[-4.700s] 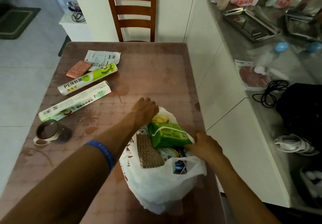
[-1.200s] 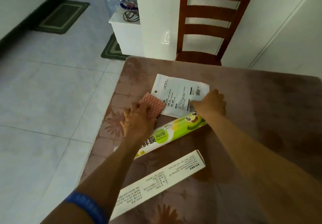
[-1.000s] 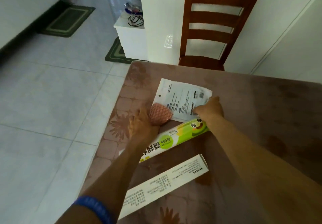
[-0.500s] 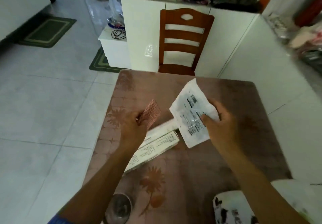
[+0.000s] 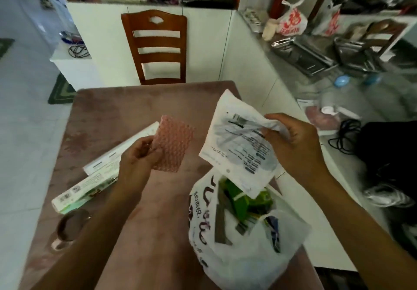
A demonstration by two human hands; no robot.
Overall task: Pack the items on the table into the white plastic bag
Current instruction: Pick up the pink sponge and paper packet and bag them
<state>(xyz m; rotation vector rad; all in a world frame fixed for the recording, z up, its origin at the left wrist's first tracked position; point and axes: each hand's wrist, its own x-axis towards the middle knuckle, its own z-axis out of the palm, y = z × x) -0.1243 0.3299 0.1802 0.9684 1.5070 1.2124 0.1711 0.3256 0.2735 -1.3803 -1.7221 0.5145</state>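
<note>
My left hand (image 5: 137, 161) grips a pink textured cloth (image 5: 173, 146) held upright above the table's middle. My right hand (image 5: 295, 145) pinches the top corner of a white printed pouch (image 5: 239, 152), which hangs just above the open mouth of the white plastic bag (image 5: 239, 251). The bag stands at the table's near right, with a green packet (image 5: 243, 199) and other items showing inside. Two long film boxes, one white (image 5: 126, 152) and one with green print (image 5: 85, 190), lie on the table's left side.
A round metal cup (image 5: 70, 224) sits near the left front of the brown table (image 5: 112, 109). A wooden chair (image 5: 158, 46) stands at the far end. A cluttered white counter (image 5: 327, 86) with trays, cables and bags runs along the right.
Both hands lifted the pink cloth and the white pouch off the table's far left and carried them toward me and rightward; the pouch now hangs over the bag, which has come into view.
</note>
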